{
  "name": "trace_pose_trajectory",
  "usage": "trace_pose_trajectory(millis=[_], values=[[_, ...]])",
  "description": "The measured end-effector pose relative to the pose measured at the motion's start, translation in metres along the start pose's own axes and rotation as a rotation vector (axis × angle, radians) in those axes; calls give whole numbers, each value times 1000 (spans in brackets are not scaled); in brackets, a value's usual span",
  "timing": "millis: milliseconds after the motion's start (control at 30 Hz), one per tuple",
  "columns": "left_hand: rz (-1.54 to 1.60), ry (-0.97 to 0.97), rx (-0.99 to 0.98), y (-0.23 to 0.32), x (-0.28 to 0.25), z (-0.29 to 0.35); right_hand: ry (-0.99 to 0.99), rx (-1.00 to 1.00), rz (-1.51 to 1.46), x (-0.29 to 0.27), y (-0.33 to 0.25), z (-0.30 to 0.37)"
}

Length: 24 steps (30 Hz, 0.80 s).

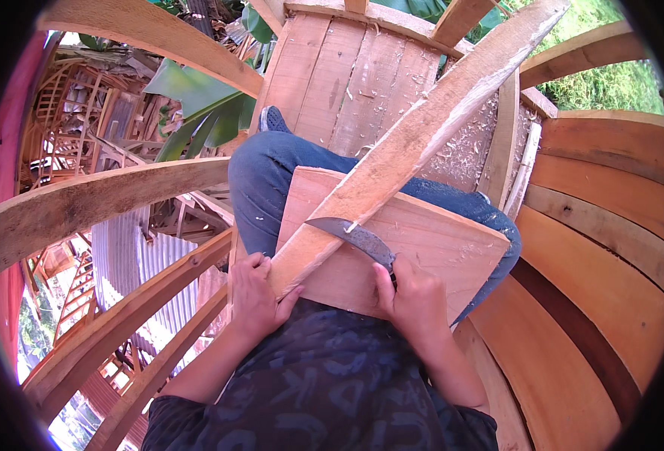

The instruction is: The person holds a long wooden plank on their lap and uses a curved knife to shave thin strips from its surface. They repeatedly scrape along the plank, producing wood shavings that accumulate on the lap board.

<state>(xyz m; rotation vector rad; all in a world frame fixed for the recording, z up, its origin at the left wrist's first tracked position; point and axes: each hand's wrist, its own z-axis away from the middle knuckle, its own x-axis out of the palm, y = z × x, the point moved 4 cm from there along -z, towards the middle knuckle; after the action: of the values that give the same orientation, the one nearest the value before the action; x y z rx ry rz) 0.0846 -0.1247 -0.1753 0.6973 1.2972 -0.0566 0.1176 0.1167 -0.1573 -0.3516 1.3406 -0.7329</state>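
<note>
A long wooden plank (400,154) slants from my waist up to the far right, its right edge pale and freshly cut. My left hand (257,293) is closed round its near end. In my right hand (413,297) is a curved knife (358,239), its dark blade lying across the plank with the tip toward the left edge. A small pale shaving sits on the blade. Under the plank, a flat wooden board (452,233) rests across my lap on my jeans. The knife's handle is mostly hidden in my fist.
Wood shavings (460,154) litter the plank floor (347,83) ahead. Wooden rails (106,192) run along the left, with corrugated metal sheets (140,255) beyond them. A slatted wooden wall (588,248) stands close on my right. A large green leaf (200,98) reaches in at the far left.
</note>
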Motion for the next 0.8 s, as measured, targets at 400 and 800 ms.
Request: trace_pose_trajectory(millis=[400, 800], values=[[16, 20, 40, -1, 3, -1, -297, 241, -729, 7, 9, 2], [15, 64, 75, -3, 6, -1, -707, 563, -1244, 33, 0, 20]])
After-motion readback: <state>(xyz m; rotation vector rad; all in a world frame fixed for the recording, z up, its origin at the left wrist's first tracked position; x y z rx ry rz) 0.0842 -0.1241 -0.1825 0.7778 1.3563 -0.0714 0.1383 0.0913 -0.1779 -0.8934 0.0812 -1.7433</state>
